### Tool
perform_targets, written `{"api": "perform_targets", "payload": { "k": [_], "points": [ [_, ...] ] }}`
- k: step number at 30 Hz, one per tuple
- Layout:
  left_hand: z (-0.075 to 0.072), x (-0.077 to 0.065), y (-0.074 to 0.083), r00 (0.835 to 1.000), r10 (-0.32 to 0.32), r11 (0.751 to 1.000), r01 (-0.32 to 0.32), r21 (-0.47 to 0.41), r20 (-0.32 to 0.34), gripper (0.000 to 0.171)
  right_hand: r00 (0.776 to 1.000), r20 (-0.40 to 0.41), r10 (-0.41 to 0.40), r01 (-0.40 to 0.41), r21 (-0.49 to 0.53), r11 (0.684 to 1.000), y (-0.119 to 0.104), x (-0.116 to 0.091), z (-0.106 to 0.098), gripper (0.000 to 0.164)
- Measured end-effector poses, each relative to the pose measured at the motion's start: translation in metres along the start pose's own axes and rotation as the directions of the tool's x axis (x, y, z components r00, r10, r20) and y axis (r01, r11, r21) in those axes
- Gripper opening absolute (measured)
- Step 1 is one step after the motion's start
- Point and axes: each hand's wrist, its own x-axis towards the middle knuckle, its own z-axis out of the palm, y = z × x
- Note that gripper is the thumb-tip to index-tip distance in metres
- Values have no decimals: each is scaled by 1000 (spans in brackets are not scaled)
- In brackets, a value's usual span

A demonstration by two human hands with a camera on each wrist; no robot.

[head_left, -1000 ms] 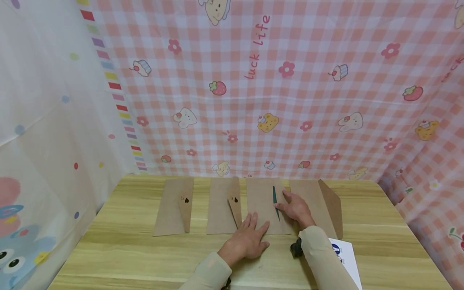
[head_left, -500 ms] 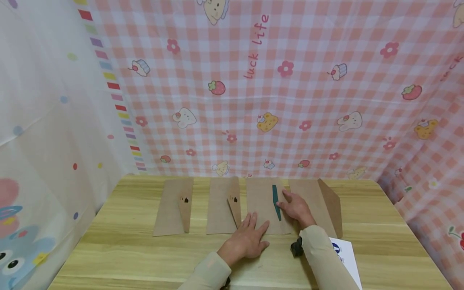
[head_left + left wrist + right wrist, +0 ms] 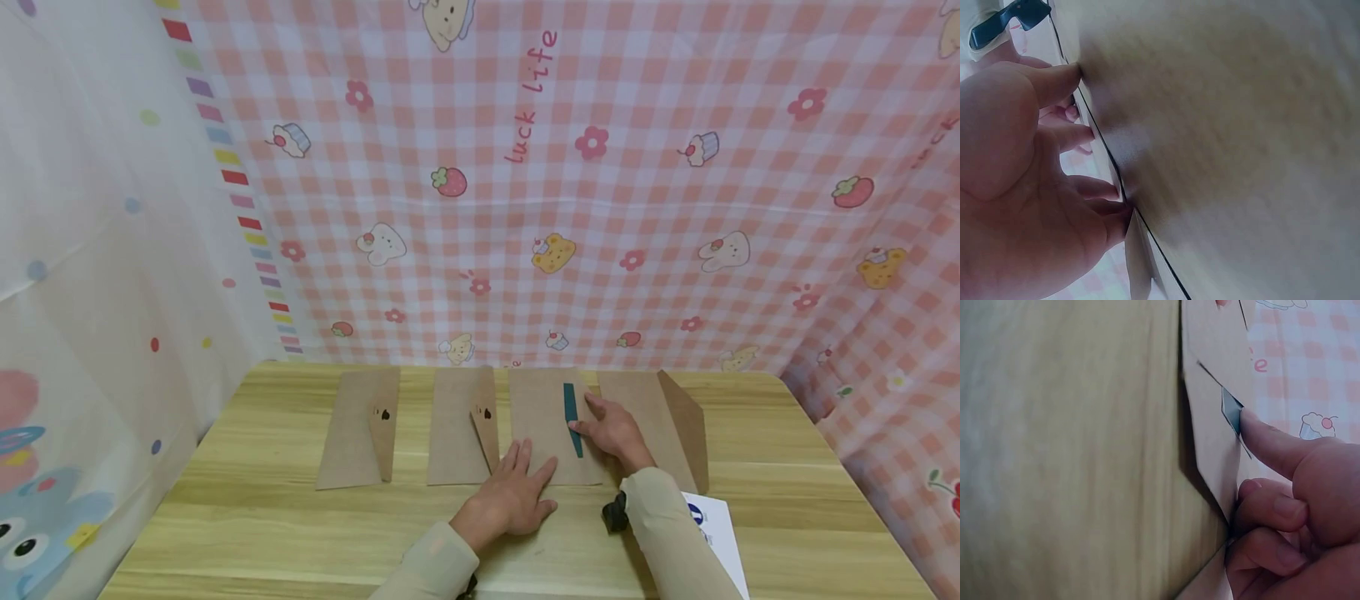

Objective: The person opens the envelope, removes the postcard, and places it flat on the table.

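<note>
Grip: right hand (image 3: 613, 432), thumb reaching to the edge of a slit, other fingers bent in against the flap (image 3: 1213, 425) of the third envelope, a gap showing between thumb and forefinger; whether paper is pinched there cannot be told. Left hand (image 3: 508, 497), fingers spread and relaxed, fingertips resting at the near left corner of the same envelope, grasping nothing. Third envelope (image 3: 534, 408), counted from the left: plain brown paper, lying on the tabletop (image 3: 262, 533) between the second and fourth, both hands at it. Dark green strip (image 3: 570, 402): long, narrow, showing in the slit on the right part of that envelope, the right thumb at its edge. First envelope (image 3: 347, 429), far left, brown, its pointed flap on the right side bearing a small dark print. Second envelope (image 3: 453, 429), alike, with a similar print, its near right corner just beside the left hand. Fourth envelope (image 3: 637, 425), brown, partly behind the right hand, its flap spread out to the right. White sheet (image 3: 723, 546), printed in blue, partly covered by the right sleeve (image 3: 671, 525). Black device (image 3: 615, 513), worn at the right wrist. Backdrop: pink checked cloth (image 3: 675, 50), printed with flowers, cupcakes, strawberries and animal heads; at the left, white cloth (image 3: 75, 167) with coloured dots
</note>
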Motion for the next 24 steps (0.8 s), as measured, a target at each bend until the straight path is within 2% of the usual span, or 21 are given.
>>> {"api": "perform_targets", "payload": {
  "k": [10, 18, 24],
  "points": [
    [-1, -1, 0, 1000, 2, 1000, -2, -2, 2, 60, 1000, 15, -1, 0, 63, 998, 2, -1, -3, 65],
    [-2, 0, 0, 1000, -4, 1000, 4, 1, 4, 60, 1000, 10, 11, -12, 63, 998, 0, 0, -2, 60],
    [-5, 0, 1, 1000, -1, 1000, 1, 7, 4, 61, 999, 3, 43, -43, 62, 997, 0, 0, 1, 64]
  ]
}}
